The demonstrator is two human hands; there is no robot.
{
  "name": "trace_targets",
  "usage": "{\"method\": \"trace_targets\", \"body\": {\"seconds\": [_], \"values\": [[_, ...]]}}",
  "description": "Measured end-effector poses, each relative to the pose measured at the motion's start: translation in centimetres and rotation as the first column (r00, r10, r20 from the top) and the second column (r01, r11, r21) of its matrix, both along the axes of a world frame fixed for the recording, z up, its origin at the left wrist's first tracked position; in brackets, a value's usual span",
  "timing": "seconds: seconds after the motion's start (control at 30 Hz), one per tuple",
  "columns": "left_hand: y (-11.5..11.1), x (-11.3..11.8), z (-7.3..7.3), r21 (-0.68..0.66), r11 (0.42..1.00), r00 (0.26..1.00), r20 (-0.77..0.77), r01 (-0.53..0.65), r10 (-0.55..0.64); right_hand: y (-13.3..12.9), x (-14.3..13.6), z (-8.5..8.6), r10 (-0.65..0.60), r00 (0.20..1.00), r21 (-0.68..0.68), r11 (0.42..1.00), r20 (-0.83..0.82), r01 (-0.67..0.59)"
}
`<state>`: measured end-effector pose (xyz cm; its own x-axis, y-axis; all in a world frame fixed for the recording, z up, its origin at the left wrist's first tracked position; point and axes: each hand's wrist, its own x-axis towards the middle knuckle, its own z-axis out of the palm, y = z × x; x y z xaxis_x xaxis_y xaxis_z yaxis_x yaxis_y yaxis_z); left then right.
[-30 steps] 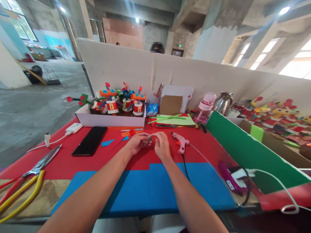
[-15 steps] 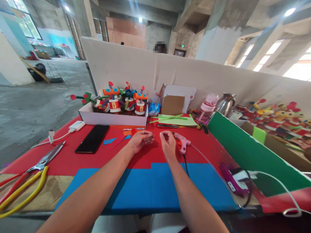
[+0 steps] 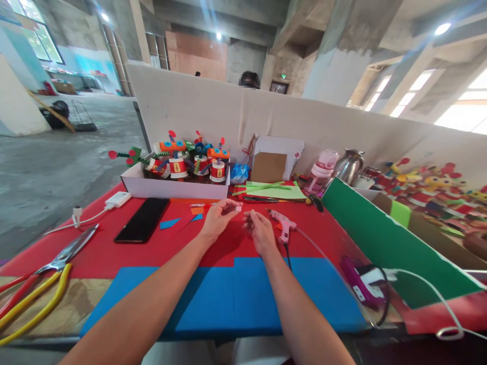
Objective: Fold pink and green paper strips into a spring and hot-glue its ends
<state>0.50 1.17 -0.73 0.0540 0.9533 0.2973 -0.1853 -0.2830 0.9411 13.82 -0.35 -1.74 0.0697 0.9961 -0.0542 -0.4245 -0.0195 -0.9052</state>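
Note:
My left hand (image 3: 218, 219) is pinched on a small pale pink piece (image 3: 238, 208) over the red table covering. Just right of it, my right hand (image 3: 261, 230) has its fingers curled and pressed together; what they hold, if anything, is too small to make out. The two hands are close but apart. A pink glue gun (image 3: 283, 225) lies right beside my right hand. Left of my left hand are blue paper scraps (image 3: 169, 223) and an orange scrap (image 3: 197, 210).
A white box (image 3: 175, 189) holds cup figures. Nearer are a black phone (image 3: 142, 220), large scissors (image 3: 63, 258), blue sheets (image 3: 213, 299), green paper strips (image 3: 276, 189), a green-sided box (image 3: 391, 243) and a purple power block (image 3: 361, 284) with cables. A person's head shows behind the partition (image 3: 190, 101).
The fingers of my left hand have shifted, and a pale pink piece now shows at their tips. My right hand has moved slightly lower, its fingers turned. The view has shifted slightly.

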Motion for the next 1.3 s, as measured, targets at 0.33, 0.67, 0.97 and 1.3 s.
{"method": "trace_targets", "body": {"seconds": [0.33, 0.67, 0.97, 1.3], "values": [[-0.5, 0.3, 0.4, -0.004, 1.0, 0.999, -0.052, 0.013, -0.013, -0.6, -0.6, 0.6, 0.061, 0.998, -0.051, 0.997, -0.004, -0.061], [-1.1, 0.4, 1.0, -0.066, 0.997, 0.999, -0.011, 0.051, -0.052, -0.6, -0.5, 0.9, 0.054, 0.998, -0.002, 0.999, -0.027, -0.054], [-0.5, 0.2, 0.3, 0.061, 0.983, 0.975, -0.135, -0.171, 0.177, -0.1, -0.2, -0.2, -0.016, 0.999, -0.03, 0.999, 0.051, 0.018], [-0.6, 0.5, 0.0, -0.151, 0.987, 0.978, 0.208, 0.048, -0.016, 0.6, -0.1, -1.4, -0.11, 0.994, 0.082, 0.991, -0.003, 0.11]]}}
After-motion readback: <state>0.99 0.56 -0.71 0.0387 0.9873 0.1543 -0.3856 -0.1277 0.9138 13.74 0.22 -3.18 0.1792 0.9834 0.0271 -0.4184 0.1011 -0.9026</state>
